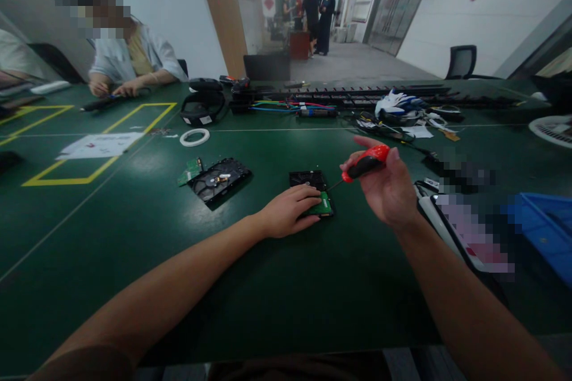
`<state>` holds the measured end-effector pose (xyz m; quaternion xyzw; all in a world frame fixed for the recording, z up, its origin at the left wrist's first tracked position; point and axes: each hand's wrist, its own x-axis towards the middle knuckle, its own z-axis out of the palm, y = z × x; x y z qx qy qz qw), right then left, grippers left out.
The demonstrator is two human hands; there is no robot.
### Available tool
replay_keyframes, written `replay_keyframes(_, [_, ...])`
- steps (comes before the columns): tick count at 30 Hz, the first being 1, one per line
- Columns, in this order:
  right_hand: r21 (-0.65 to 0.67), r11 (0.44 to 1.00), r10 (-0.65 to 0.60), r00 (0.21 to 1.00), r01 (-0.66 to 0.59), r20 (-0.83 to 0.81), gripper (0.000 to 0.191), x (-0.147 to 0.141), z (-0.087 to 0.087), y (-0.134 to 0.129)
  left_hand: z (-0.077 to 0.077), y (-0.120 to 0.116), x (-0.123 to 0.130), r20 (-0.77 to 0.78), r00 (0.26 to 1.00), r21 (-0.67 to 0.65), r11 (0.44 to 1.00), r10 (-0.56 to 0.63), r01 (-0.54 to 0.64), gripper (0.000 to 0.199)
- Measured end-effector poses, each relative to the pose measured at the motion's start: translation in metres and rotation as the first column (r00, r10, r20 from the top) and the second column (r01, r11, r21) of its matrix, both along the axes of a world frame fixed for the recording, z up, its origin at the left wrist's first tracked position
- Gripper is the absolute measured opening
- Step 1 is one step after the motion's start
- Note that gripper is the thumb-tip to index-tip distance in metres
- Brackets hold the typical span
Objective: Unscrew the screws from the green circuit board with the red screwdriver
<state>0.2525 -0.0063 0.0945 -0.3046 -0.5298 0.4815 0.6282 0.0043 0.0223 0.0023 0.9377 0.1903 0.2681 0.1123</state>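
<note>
A black hard drive (308,179) with a green circuit board (322,206) lies on the green table in front of me. My left hand (292,209) holds it from the left, fingers across its top and thumb along the near side, covering part of it. In my right hand (391,190) is a red and black screwdriver (369,163), its shaft slanting down left to the drive's right edge; the exact tip contact is too small to tell. Left of these, a second hard drive (218,181) lies apart, with a loose green circuit board (190,171) at its corner.
A white ring (194,137) and a paper sheet (99,146) lie to the left. Cables, black strips (348,94) and white-blue gloves (400,106) line the back. At right are a phone-like device (469,232) and a blue bin (547,232). A person (134,59) works across the table.
</note>
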Motion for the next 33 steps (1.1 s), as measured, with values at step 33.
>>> replay_keyframes(33, [-0.003,1.000,0.001,0.999,-0.002,-0.035,0.051,0.0036,-0.0023,0.0030,-0.0005,0.0003,-0.0009,0.004,1.000,0.002,1.000,-0.007,0.007,0.042])
